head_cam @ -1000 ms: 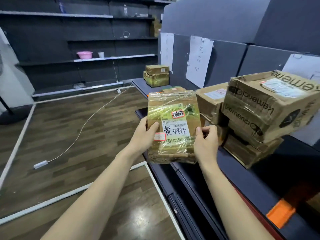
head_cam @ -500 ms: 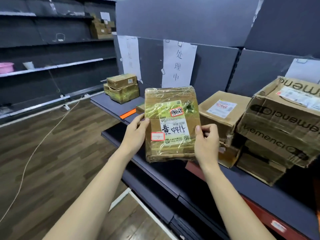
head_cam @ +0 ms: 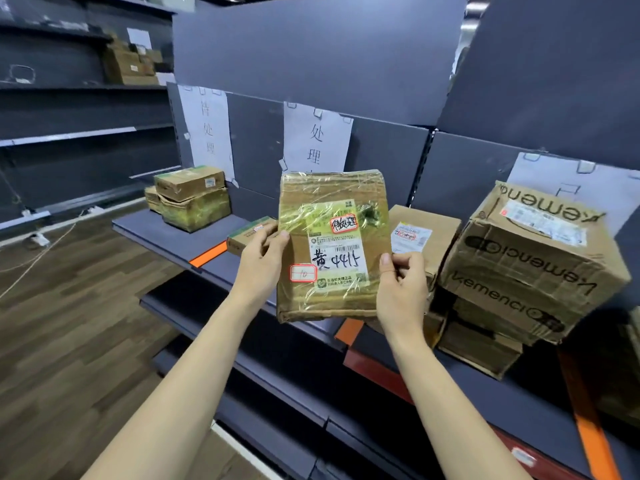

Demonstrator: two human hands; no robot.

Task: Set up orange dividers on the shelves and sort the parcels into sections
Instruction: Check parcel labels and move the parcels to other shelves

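**Parcel upright between both hands, shelf ahead**

My left hand (head_cam: pixel 261 263) and right hand (head_cam: pixel 403 289) grip the parcel (head_cam: pixel 332 244) by its side edges, long axis vertical, label facing me. It hangs above the shelf (head_cam: pixel 221 265), between two orange dividers (head_cam: pixel 207 255), neither hand nearer. I read "黄 4414" and "10" on a red-bordered sticker. The stacked boxes (head_cam: pixel 526 271) at right say "Lemencio"; the sign (head_cam: pixel 317 140) behind reads "处理".

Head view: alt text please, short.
Two bare hands, left hand and right hand, hold a flat tape-wrapped brown cardboard parcel upright before a grey metal shelf with thin orange divider strips and stacked brown cardboard boxes.
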